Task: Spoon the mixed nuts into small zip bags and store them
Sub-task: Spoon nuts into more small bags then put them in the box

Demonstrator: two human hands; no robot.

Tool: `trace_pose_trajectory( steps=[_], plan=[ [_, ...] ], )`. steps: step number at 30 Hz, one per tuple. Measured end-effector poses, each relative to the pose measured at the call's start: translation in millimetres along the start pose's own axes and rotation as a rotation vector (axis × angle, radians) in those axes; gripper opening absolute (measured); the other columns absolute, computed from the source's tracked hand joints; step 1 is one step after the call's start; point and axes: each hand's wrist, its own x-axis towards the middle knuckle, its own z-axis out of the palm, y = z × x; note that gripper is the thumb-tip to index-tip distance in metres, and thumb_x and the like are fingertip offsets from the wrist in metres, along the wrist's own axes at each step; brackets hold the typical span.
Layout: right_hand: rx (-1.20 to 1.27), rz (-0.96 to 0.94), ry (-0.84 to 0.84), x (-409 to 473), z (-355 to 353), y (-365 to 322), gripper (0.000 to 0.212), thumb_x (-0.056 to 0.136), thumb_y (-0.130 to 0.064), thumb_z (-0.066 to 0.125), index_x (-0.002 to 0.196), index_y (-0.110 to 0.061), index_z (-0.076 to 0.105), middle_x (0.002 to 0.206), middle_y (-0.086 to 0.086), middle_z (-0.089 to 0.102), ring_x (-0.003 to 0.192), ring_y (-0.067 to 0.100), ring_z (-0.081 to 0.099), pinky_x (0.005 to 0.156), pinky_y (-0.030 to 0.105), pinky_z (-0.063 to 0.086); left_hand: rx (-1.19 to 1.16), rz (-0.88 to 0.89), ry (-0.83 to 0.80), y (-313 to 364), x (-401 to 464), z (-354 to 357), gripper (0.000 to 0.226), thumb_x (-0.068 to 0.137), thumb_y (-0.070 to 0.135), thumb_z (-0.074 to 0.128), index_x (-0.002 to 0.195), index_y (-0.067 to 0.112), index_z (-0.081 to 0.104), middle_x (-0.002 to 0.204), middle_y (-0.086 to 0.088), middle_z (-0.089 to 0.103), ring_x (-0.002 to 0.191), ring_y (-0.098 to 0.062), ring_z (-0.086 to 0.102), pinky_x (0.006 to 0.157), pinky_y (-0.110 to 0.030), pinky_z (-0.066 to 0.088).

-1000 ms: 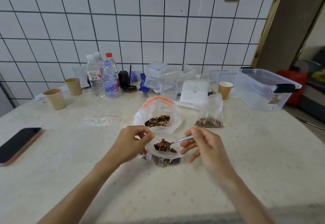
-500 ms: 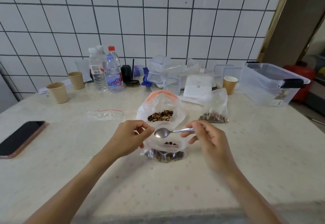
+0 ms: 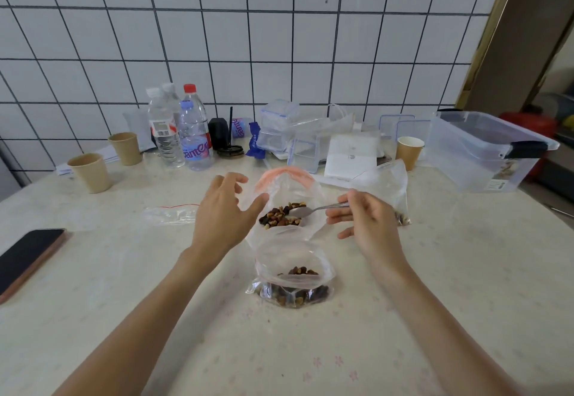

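Two hands worked over the pale bench (image 3: 124,271). The left hand (image 3: 222,209) was spread open, holding nothing, its thumb against the rim of the big bag of mixed nuts (image 3: 281,197). The small zip bag (image 3: 293,280) stood open just in front, part filled. The right hand (image 3: 363,218) pinched a spoon (image 3: 313,209), its bowl dipped among the nuts in the big bag. Another filled bag (image 3: 388,184) lay behind that hand.

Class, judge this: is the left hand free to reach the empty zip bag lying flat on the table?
Probably yes. The left hand is open and holds nothing, and the empty zip bag lies just beside it with only bare table between.
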Motion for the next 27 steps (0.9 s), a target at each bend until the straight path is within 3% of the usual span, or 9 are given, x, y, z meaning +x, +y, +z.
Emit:
trace_pose_trajectory(
  steps=[2,4,9,12,14,17,20,23,27],
  plan=[
    [-0.186,-0.090,-0.023,5.5,5.1,2.4,0.032,0.110,-0.033,0.043,0.096,-0.016,0.066,0.083,-0.006,0.080,0.079,0.008,0.076,0.063,0.035,0.060,0.057,-0.035,-0.087,0.4,11.4,9.3,0.073,0.084,0.071,0.066,0.137,0.023,0.051,0.130,0.001,0.053,0.106,-0.017,0.060,0.088,-0.039,0.055],
    [-0.391,-0.187,-0.048,8.6,9.4,3.4,0.033,0.109,-0.035,0.043,0.099,-0.015,0.067,0.086,-0.009,0.079,0.083,0.002,0.074,0.072,0.035,0.060,0.092,-0.071,-0.188,1.2,22.8,17.7,0.077,0.083,0.074,0.065,0.136,0.020,0.052,0.131,-0.001,0.053,0.105,-0.017,0.057,0.085,-0.036,0.052],
    [-0.724,-0.342,-0.123,14.2,14.1,-1.4,0.038,0.111,-0.037,0.036,0.109,-0.012,0.064,0.094,-0.001,0.077,0.085,0.019,0.073,0.074,0.045,0.057,0.055,-0.085,-0.253,6.5,38.6,36.0,0.039,0.095,0.056,0.063,0.097,0.017,0.065,0.080,0.003,0.065,0.071,-0.014,0.062,0.061,-0.029,0.048],
    [-0.782,-0.370,-0.129,20.1,17.0,-3.7,0.037,0.111,-0.037,0.033,0.109,-0.012,0.060,0.090,0.005,0.076,0.081,0.024,0.072,0.071,0.046,0.056,-0.041,-0.026,-0.177,4.5,34.1,43.1,0.029,0.100,0.043,0.060,0.079,0.024,0.061,0.067,0.003,0.061,0.061,-0.015,0.059,0.053,-0.027,0.042],
    [-0.772,-0.376,-0.117,23.2,19.4,-2.6,0.036,0.110,-0.035,0.033,0.108,-0.011,0.059,0.087,0.005,0.075,0.079,0.025,0.071,0.070,0.047,0.056,-0.072,0.043,-0.104,1.9,28.7,45.3,0.030,0.101,0.039,0.061,0.076,0.022,0.060,0.064,0.003,0.058,0.057,-0.014,0.054,0.050,-0.028,0.038],
    [-0.719,-0.348,-0.122,27.9,25.2,4.5,0.037,0.111,-0.036,0.035,0.109,-0.011,0.062,0.083,0.002,0.074,0.075,0.020,0.071,0.070,0.046,0.057,-0.106,0.142,-0.052,-0.1,24.4,47.1,0.023,0.101,0.033,0.062,0.088,0.015,0.068,0.073,0.000,0.058,0.064,-0.015,0.054,0.057,-0.034,0.044],
    [-0.534,-0.233,-0.126,29.5,35.9,19.5,0.034,0.111,-0.033,0.039,0.111,-0.011,0.066,0.085,-0.003,0.076,0.075,0.009,0.073,0.066,0.035,0.061,-0.108,0.212,-0.028,0.9,22.7,46.2,0.018,0.102,0.031,0.063,0.098,0.016,0.071,0.077,0.003,0.057,0.067,-0.009,0.052,0.057,-0.028,0.038],
    [-0.277,-0.054,-0.082,30.4,39.0,32.5,0.029,0.111,-0.025,0.041,0.099,-0.015,0.064,0.081,0.001,0.077,0.068,0.010,0.075,0.052,0.025,0.057,-0.143,0.226,-0.016,2.6,20.5,45.4,0.019,0.101,0.032,0.064,0.105,0.016,0.074,0.079,0.003,0.058,0.069,-0.008,0.053,0.058,-0.026,0.037],
    [-0.121,0.079,-0.049,29.4,34.3,41.2,0.029,0.111,-0.026,0.042,0.095,-0.017,0.064,0.080,0.000,0.079,0.067,0.018,0.076,0.048,0.034,0.059,-0.176,0.198,-0.014,1.8,22.6,46.8,0.021,0.101,0.030,0.064,0.114,0.017,0.074,0.084,0.005,0.060,0.073,-0.008,0.054,0.061,-0.025,0.039]
  ],
)
